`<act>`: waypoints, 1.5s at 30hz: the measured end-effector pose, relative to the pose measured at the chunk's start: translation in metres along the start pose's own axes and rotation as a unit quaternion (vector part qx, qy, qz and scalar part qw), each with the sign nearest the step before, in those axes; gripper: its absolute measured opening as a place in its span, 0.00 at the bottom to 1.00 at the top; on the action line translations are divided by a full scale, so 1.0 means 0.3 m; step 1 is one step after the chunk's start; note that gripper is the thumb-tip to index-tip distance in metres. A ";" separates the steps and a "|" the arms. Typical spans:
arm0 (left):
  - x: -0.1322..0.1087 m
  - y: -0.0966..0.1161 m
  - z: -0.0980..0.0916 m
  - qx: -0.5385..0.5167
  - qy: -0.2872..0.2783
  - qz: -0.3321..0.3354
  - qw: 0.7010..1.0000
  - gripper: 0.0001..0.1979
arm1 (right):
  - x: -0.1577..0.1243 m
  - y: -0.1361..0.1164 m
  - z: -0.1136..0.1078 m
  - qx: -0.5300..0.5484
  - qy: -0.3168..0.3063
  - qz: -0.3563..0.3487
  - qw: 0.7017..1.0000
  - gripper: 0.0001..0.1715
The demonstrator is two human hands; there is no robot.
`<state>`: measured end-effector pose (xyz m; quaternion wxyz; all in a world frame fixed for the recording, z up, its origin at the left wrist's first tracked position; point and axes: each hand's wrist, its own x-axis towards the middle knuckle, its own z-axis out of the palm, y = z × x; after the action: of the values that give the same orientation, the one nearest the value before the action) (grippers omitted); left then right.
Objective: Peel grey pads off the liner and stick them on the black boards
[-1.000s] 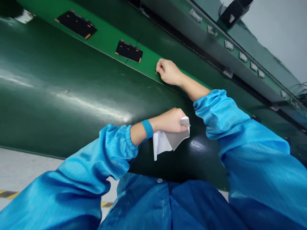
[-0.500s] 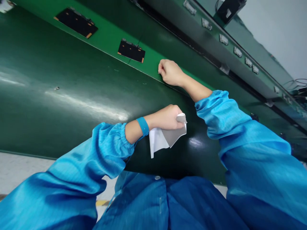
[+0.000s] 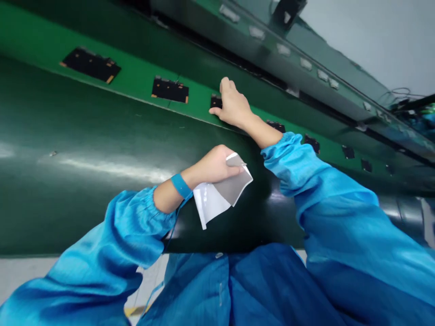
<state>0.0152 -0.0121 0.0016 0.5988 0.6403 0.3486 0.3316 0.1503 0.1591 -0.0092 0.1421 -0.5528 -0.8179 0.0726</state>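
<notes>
My left hand (image 3: pixel 215 165) is closed on a folded sheet of thin material (image 3: pixel 234 186), grey on one part and glossy white on another, above the dark green surface. A blue band circles that wrist. Farther forward, my right hand (image 3: pixel 234 104) reaches over a small black flat panel (image 3: pixel 216 102) on the bright green strip. Its thumb lies by the panel's near left corner, and its fingers extend past the far side. Thumb and fingers are apart, and the hand covers most of that panel. Whether the fingertips touch it is hard to see.
Black panels with orange corners (image 3: pixel 170 89) lie along the green strip (image 3: pixel 136 83), two on the left and several smaller-looking ones to the right. A shelf above carries several pale parts (image 3: pixel 283 50) and a black box (image 3: pixel 288 16). A tiny object (image 3: pixel 53 154) lies at left.
My right hand has gone from a closed fist to spread fingers, uncovering part of a black panel. The view has shifted, revealing more panels at right. My left hand still holds the sheet.
</notes>
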 end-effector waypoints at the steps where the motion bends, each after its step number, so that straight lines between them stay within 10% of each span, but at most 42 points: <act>1: 0.002 0.001 -0.007 0.001 0.015 -0.003 1.000 0.12 | -0.027 0.013 -0.024 0.031 0.015 0.009 0.999 0.30; 7: 0.019 -0.013 -0.049 0.013 0.130 -0.033 0.991 0.16 | -0.354 0.082 -0.094 0.421 -0.058 0.011 0.905 0.31; 12: 0.013 -0.001 -0.047 0.045 0.139 -0.069 0.987 0.19 | -0.537 0.061 -0.071 0.490 -0.030 -0.016 0.871 0.25; 19: 0.000 0.012 -0.044 0.081 0.130 -0.094 0.984 0.20 | -0.531 0.000 -0.080 0.429 0.001 -0.058 0.901 0.03; 45: 0.003 0.015 -0.038 0.089 0.120 -0.085 0.985 0.21 | -0.582 -0.075 -0.073 0.344 0.091 -0.070 0.932 0.13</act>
<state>0.0063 -0.0052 0.0069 0.5188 0.6148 0.4992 0.3218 0.1980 -0.0118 -0.0088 0.4027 -0.4155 -0.7627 0.2889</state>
